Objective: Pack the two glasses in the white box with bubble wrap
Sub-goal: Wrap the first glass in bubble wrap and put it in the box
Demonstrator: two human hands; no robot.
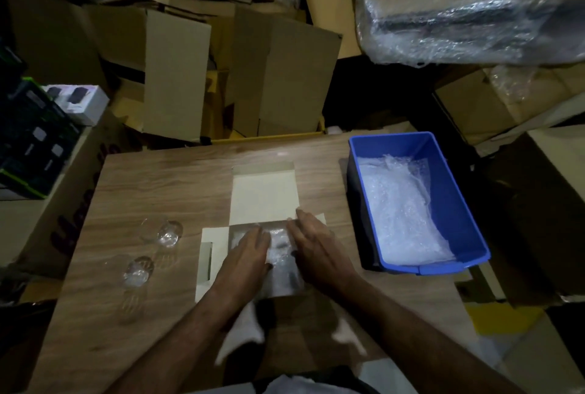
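Note:
The white box (264,197) lies open in the middle of the wooden table (164,184), lid flap folded away from me. A sheet of bubble wrap (280,259) lies inside it. My left hand (245,259) and my right hand (311,249) press flat on that sheet, fingers spread, one on each side. Two clear glasses stand to the left of the box, apart from both hands: one farther (169,232), one nearer (137,271).
A blue plastic bin (443,153) holding more bubble wrap (400,210) stands at the table's right. Stacked cardboard boxes (196,70) crowd behind the table, a wrapped bundle (468,7) hangs at top right, and dark product boxes (34,140) sit left.

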